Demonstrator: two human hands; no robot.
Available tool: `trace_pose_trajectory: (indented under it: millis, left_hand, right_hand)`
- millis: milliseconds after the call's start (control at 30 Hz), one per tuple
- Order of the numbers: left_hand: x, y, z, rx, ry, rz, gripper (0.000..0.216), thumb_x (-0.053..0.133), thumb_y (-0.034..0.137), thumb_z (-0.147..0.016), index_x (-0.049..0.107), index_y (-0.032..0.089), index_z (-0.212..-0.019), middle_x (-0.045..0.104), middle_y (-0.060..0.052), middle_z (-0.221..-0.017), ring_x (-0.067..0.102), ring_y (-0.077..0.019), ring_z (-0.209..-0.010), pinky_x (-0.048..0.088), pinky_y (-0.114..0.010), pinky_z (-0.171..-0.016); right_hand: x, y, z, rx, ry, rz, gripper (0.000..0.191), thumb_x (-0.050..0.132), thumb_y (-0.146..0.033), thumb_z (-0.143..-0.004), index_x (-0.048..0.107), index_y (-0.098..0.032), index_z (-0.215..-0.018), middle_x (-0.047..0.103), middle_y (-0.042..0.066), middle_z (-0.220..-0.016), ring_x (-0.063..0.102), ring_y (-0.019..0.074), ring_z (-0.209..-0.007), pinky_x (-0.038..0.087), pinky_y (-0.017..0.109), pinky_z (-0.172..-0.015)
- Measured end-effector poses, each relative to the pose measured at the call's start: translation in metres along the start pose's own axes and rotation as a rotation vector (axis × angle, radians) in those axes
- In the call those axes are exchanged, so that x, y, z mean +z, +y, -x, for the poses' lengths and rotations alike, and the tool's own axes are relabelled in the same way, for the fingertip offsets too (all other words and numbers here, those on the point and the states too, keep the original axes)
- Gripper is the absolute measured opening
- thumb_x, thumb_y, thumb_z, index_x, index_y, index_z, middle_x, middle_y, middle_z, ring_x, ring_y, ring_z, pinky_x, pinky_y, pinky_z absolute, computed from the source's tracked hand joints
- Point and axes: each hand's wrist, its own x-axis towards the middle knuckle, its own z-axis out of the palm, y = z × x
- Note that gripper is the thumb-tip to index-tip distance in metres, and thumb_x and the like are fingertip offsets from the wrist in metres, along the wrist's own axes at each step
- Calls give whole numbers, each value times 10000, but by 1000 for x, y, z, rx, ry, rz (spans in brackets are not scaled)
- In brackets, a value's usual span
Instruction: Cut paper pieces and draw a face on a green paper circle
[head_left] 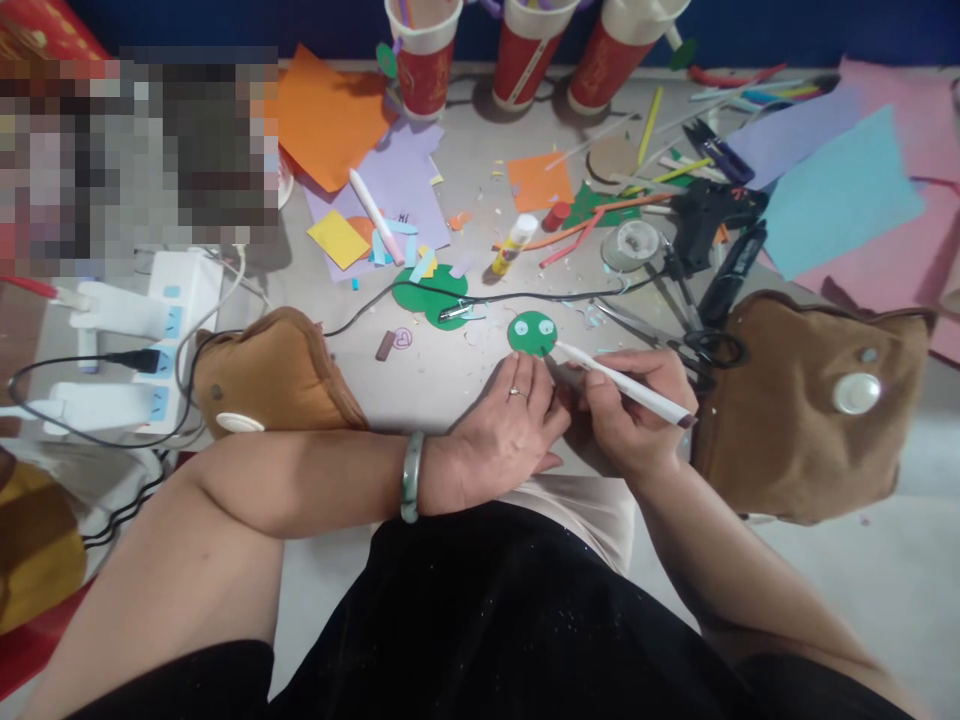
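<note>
A green paper circle (531, 333) with two pale blue eyes stuck on it lies on the table in front of me. My left hand (517, 425) rests flat beside it, fingertips at its lower edge. Between the fingers of my right hand (637, 405) is a white marker (626, 383) with a dark end, its tip close to the circle's right edge. Further left lie more green paper shapes (431, 292), partly under a black cable. A small brown piece (385, 346) and a round paper with a purple heart (403, 339) sit near them.
Scissors (652, 335), a black glue gun (712, 215), a tape roll (630, 243) and a glue stick (514, 246) lie around. Red paper cups (531, 50) stand at the back. Brown pouches (817, 410) flank my arms; a power strip (172, 340) is left. Coloured paper (840, 195) spreads at right.
</note>
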Motion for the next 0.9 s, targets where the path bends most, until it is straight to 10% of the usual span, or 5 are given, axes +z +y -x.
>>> trace_pose_trajectory:
  millis: [500,900]
  left_hand:
    - [-13,-5,1,5,-34,26,759,554,615,-1068,560,19,-1539,616,-317,-1568,610,-440,-1474,370,-586,-1306]
    - [-12,-4,-2,21,-33,40,771,562,604,-1078,580,0,-1556,614,-338,-1571,625,-454,-1471,421,-608,-1272]
  right_hand:
    - [3,-12,-17,306,-71,-221,146,740,-344,-951,619,-281,-897,637,-57,-554,620,188,-413,521,329,-430]
    - [-1,-16,-14,34,-76,27,93,733,-357,-960,702,-274,-933,791,4,-766,700,186,-540,534,328,-476]
